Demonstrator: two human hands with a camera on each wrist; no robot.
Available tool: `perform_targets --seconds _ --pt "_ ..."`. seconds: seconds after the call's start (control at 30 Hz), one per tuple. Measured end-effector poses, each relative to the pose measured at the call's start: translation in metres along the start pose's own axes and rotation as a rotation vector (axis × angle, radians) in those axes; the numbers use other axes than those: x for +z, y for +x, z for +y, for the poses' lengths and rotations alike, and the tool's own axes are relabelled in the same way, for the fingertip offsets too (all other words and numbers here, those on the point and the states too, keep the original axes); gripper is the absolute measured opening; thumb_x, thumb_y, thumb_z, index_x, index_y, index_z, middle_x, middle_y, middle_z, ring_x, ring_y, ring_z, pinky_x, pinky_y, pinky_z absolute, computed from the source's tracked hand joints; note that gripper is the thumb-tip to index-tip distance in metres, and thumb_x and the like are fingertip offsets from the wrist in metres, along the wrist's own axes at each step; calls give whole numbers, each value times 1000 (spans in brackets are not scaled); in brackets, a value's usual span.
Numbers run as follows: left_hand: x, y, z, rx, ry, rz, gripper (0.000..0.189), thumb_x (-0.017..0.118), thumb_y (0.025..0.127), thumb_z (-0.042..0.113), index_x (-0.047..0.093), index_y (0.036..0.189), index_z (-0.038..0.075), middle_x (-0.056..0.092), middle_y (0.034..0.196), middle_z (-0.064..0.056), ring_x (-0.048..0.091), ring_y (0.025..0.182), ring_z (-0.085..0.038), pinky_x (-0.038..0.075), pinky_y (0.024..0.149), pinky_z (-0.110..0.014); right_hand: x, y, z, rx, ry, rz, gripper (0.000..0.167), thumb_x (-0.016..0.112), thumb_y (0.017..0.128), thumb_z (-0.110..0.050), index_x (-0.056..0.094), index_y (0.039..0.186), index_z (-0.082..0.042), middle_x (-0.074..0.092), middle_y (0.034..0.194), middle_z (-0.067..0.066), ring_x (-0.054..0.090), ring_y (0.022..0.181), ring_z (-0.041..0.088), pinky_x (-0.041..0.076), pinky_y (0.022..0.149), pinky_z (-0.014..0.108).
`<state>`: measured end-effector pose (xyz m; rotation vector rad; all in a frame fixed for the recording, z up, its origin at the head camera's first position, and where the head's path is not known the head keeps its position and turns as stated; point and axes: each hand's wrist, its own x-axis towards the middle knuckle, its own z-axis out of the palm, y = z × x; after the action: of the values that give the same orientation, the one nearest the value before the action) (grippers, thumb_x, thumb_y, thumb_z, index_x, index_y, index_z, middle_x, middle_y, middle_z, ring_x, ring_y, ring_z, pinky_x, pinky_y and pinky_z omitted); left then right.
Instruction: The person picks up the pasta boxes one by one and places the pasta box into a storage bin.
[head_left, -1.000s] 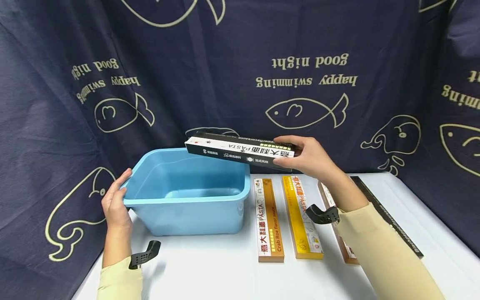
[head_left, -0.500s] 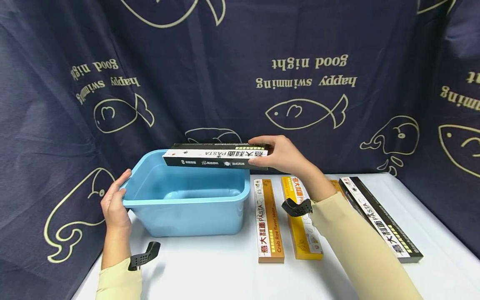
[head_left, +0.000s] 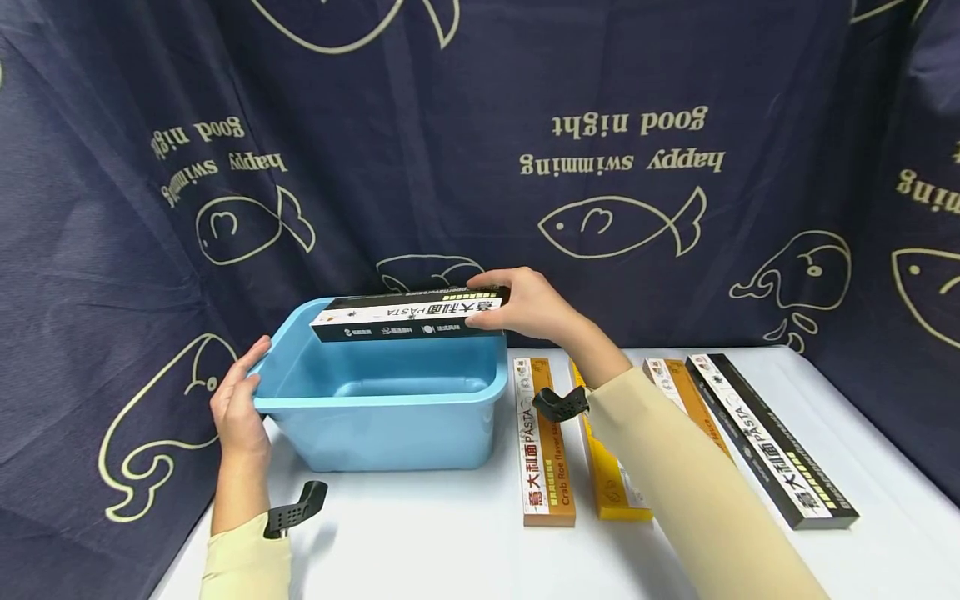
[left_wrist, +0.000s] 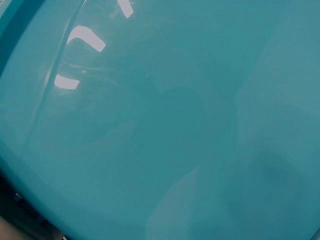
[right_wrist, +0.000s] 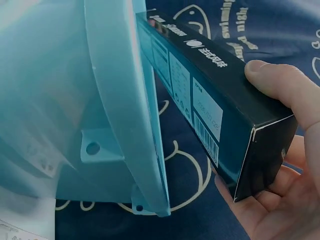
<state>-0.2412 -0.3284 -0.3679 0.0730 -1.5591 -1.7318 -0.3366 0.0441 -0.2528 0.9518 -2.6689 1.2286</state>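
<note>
My right hand [head_left: 528, 308] pinches one end of a long black pasta box [head_left: 405, 315] with a white label strip. The box is held level, crosswise over the back part of a light blue plastic tub [head_left: 375, 437]. In the right wrist view the thumb lies on one face of the box [right_wrist: 225, 100] and fingers on the opposite one, and its far end passes behind the tub's rim [right_wrist: 117, 85]. At the tub's left end, my left hand [head_left: 242, 408] grips the rim. The left wrist view is filled by the tub's smooth blue wall [left_wrist: 165, 125].
Right of the tub, several pasta boxes lie lengthwise on the white table [head_left: 420, 533]: an orange one [head_left: 542, 442], a yellow one [head_left: 603, 475] partly under my right arm, another orange one [head_left: 693, 400] and a black one [head_left: 772, 442]. A dark blue fish-print cloth [head_left: 480, 167] hangs behind.
My right hand has carried the black pasta box leftward and slightly down over the tub, and its tilt has levelled out. The left hand stays on the rim.
</note>
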Motion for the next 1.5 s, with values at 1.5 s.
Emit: perform_targets --seconds 1.5 --pt "1 2 -3 6 -12 9 48 34 92 0 66 128 0 68 133 2 51 135 -13 33 102 -23 43 39 4 -24 -199 -144 57 80 79 -38 67 130 -15 68 129 5 62 108 20 48 88 33"
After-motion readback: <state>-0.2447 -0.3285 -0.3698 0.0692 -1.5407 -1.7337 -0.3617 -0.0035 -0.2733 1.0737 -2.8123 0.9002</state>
